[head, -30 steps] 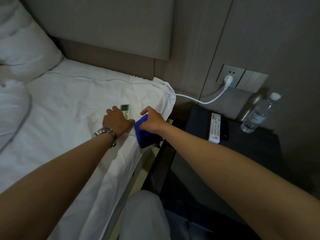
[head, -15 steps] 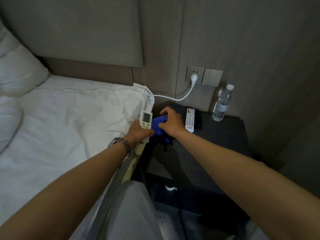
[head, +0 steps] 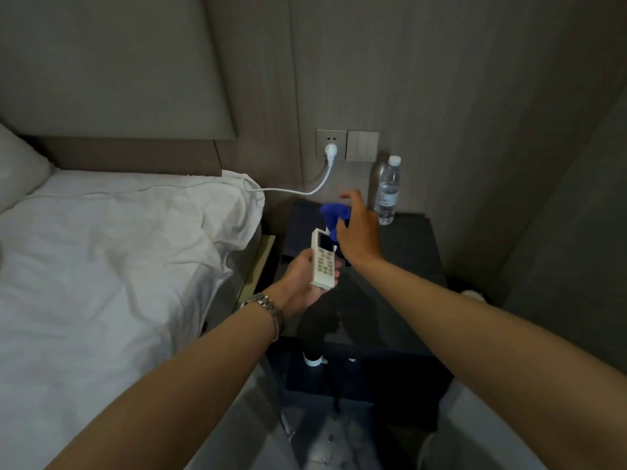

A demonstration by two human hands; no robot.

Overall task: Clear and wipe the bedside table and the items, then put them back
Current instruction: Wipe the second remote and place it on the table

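The left hand (head: 303, 279), with a metal watch (head: 268, 310) on its wrist, grips a white remote (head: 323, 258) from below, fingers curled round its sides, buttons and small screen facing up; the remote is tilted, held in the air over the near left part of the dark bedside table (head: 400, 266). The right hand (head: 358, 232) is above the table just beyond the remote, back of the hand toward the camera, with a blue cloth (head: 334, 217) bunched under its palm and thumb; the forefinger sticks out loosely, and whether the other fingers truly pinch the cloth cannot be told, since the hand hides them. A clear water bottle (head: 387, 189) with a white cap stands upright at the back of the table, near the wall and apart from the right hand. Above it the wall carries a socket (head: 331, 144) with a white plug and cable (head: 305, 191) running left to the bed (head: 101, 266), whose white sheet is rumpled beside the table.
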